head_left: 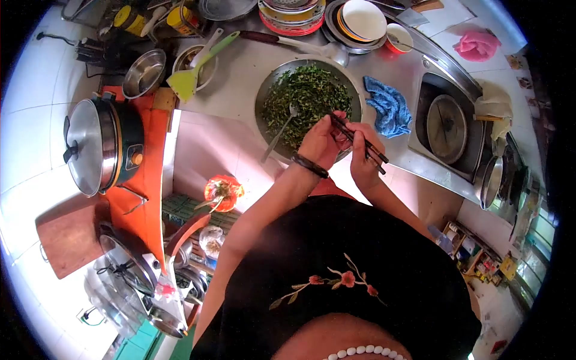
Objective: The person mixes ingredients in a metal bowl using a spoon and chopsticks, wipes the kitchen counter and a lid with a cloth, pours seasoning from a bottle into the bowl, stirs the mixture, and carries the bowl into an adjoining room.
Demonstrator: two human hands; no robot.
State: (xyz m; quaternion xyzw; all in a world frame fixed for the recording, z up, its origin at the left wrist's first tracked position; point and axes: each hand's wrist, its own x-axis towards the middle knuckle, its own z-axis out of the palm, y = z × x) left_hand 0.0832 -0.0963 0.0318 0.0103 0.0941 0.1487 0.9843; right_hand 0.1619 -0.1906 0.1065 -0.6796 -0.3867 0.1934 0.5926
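Observation:
A large metal bowl of chopped leafy greens sits on the counter in front of me. A metal spoon rests in the greens, its handle leaning over the near rim. My right hand grips a pair of dark chopsticks slanting toward the bowl. Over the bowl's near right edge, my left hand, with a dark bracelet on its wrist, has its fingers closed around the tip end of the chopsticks. Part of its fingers is hidden.
Right of the bowl lie a blue cloth and a sink with a round lid inside. Stacked plates and bowls line the back. At left are a green spatula, a steel bowl and an electric cooker.

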